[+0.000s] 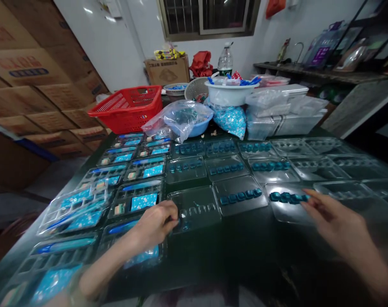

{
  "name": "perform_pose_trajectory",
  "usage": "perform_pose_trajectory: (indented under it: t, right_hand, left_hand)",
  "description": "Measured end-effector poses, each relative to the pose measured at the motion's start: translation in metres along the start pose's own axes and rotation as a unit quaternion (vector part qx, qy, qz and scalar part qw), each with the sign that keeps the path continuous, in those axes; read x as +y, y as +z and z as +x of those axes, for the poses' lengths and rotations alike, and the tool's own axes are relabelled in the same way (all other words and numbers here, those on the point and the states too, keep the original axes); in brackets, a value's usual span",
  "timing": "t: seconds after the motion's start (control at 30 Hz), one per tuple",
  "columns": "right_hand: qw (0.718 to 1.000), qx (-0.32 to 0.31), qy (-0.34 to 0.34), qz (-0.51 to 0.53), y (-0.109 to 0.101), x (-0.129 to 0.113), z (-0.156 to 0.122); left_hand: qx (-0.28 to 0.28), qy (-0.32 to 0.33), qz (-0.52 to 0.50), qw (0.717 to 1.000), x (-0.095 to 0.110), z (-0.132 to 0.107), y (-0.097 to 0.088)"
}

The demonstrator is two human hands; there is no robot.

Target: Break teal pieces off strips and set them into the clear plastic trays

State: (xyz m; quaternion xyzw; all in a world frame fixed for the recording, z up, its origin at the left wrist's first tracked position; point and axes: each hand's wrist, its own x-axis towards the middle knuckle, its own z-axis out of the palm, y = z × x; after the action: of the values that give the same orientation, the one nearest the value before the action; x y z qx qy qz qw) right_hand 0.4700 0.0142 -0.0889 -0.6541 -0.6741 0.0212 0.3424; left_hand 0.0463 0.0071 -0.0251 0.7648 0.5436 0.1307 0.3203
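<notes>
a clear plastic tray (pixel 194 209) sits on the dark table (pixel 245 247). the left hand (pixel 153 226) is at its edge, fingers (pixel 170 212) curled close together. the right hand (pixel 336 226) has its fingers (pixel 312 200) close together, tips at blue squares (pixel 288 197) in another tray (pixel 281 212). i cannot tell if either hand pinches anything.

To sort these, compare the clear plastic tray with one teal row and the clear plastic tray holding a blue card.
The teal-row tray holds only teal pieces; the card tray holds a card, blue strip and block. The teal-row tray looks mostly bare, the card tray fuller. Both lie flat on the dark table.
</notes>
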Motion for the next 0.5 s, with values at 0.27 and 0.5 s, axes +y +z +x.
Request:
perform_pose_trajectory:
  t: [0.27,0.5]
  right_hand:
    - [0.931,-0.13,-0.107,0.325,0.04,-0.177,-0.029]
    - [0.937,-0.124,-0.114,0.306,0.048,-0.18,-0.023]
  left_hand:
    - [-0.056,-0.112,-0.404,0.906,0.036,0.015,0.003]
    - [-0.082,-0.154,-0.472,0.864,0.072,0.042,0.029]
